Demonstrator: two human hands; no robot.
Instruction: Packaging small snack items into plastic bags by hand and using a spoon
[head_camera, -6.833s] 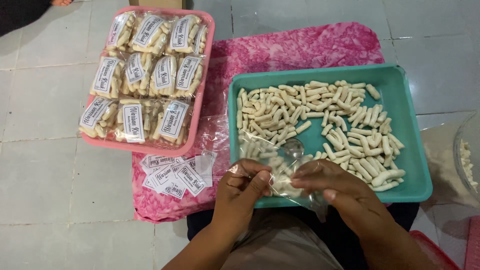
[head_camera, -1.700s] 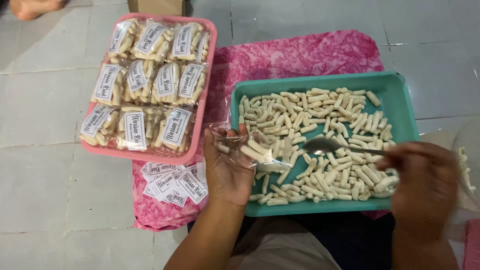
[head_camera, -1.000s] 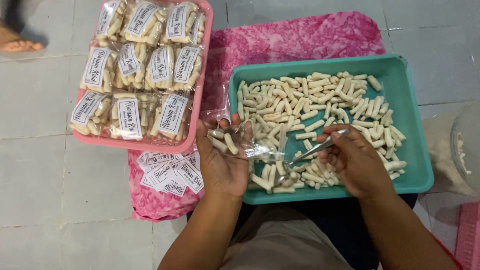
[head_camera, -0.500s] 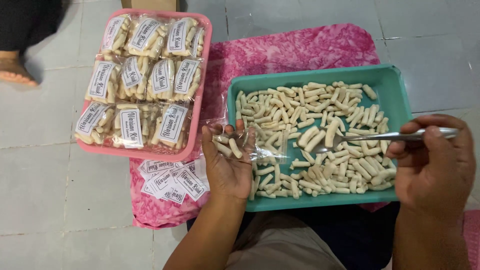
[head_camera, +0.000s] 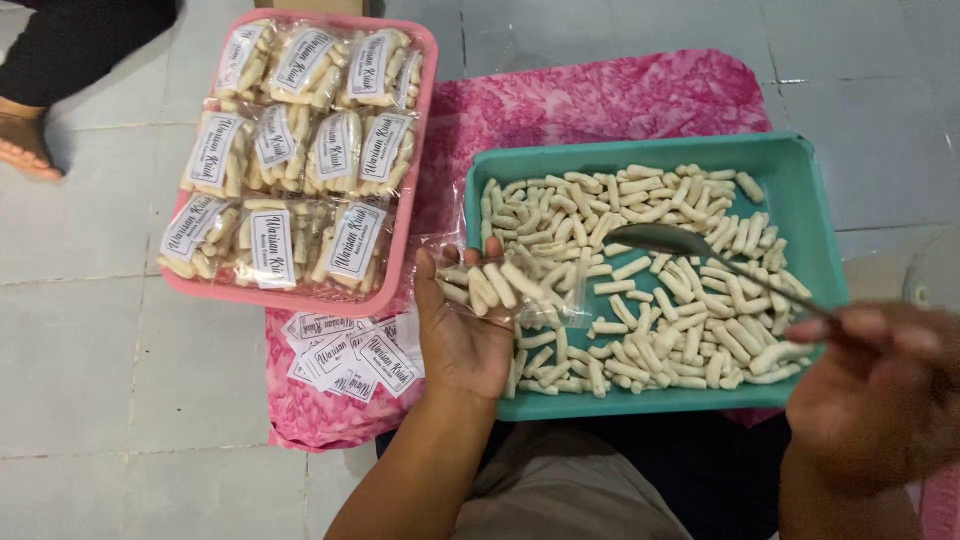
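Observation:
My left hand (head_camera: 462, 335) lies palm up at the teal tray's left edge, holding a clear plastic bag (head_camera: 505, 290) with a few pale stick-shaped snacks in it. At the lower right, blurred, my right hand (head_camera: 880, 395) grips the handle of a metal spoon (head_camera: 672, 240). The spoon's bowl hovers over the middle of the teal tray (head_camera: 800, 165), which holds several loose stick snacks (head_camera: 660, 300).
A pink tray (head_camera: 425, 130) at upper left is packed with several labelled snack bags. White paper labels (head_camera: 350, 355) lie on the pink patterned cloth (head_camera: 600, 100) below it. Another person's foot (head_camera: 25, 150) and dark leg are at the top left on the tiled floor.
My right hand scooped snacks into the bag with the spoon, then drew back to the right. The spoon now points out over the tray. The left hand keeps the bag in place.

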